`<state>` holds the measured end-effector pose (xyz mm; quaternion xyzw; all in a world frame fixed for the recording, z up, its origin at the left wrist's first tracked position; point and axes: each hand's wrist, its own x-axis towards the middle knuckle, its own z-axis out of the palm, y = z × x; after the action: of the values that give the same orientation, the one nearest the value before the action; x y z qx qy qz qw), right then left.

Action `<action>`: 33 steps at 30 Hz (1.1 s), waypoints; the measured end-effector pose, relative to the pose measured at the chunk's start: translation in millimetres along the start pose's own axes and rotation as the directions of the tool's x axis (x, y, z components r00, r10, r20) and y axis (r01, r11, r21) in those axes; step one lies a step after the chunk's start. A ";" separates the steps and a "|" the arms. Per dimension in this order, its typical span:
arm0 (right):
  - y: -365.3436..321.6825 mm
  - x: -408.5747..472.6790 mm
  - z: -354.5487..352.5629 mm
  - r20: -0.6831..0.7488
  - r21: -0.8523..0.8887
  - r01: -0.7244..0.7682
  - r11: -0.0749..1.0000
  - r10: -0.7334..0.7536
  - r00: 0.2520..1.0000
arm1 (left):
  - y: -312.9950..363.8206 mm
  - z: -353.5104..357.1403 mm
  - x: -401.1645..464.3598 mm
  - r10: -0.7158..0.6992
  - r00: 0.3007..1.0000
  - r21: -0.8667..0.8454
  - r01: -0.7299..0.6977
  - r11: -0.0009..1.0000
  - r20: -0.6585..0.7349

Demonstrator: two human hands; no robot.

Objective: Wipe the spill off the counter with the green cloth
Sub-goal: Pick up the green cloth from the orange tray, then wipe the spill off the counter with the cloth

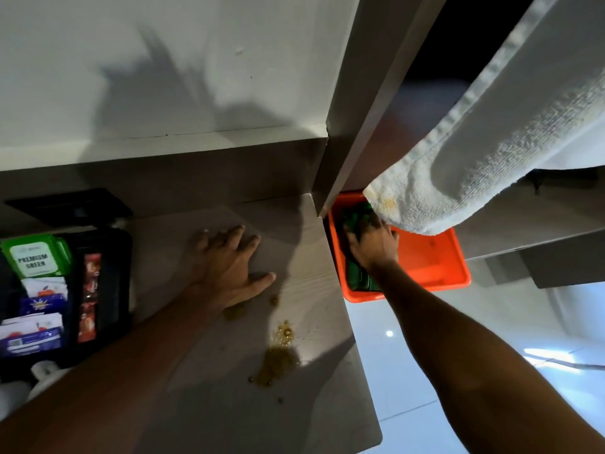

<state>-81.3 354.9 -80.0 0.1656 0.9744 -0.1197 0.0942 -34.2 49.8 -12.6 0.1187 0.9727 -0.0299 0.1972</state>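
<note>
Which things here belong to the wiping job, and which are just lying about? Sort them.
For the job: green cloth, right hand on it, orange bin holding it, spill, counter.

Lying about: white towel, black tray of sachets, green-lidded pack; left hand rests flat.

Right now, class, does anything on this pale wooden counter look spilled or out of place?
Yes. A brownish-yellow liquid spill with scattered droplets lies near the counter's right edge, just below the flat left hand. It looks unwiped.
</note>
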 end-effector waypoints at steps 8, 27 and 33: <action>8.7 12.6 -1.9 0.111 0.526 -0.473 0.707 0.495 0.862 | 0.6 -12.0 7.7 0.002 0.998 -0.018 -0.001 1.000 0.060; -43.4 -106.0 -63.7 -0.126 0.421 0.291 0.859 -0.262 0.957 | -21.3 20.1 -123.4 -0.259 0.965 -0.415 0.223 0.882 -0.031; -122.9 -130.2 -62.0 -0.119 0.347 0.335 0.876 -0.313 0.942 | -24.4 56.9 -151.4 -0.283 0.959 -0.438 0.258 0.861 0.009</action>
<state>-11.9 219.6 33.0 0.0180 0.9517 -0.3063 0.0118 116.7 -13.0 -5.6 -0.0654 0.9667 0.1640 0.1854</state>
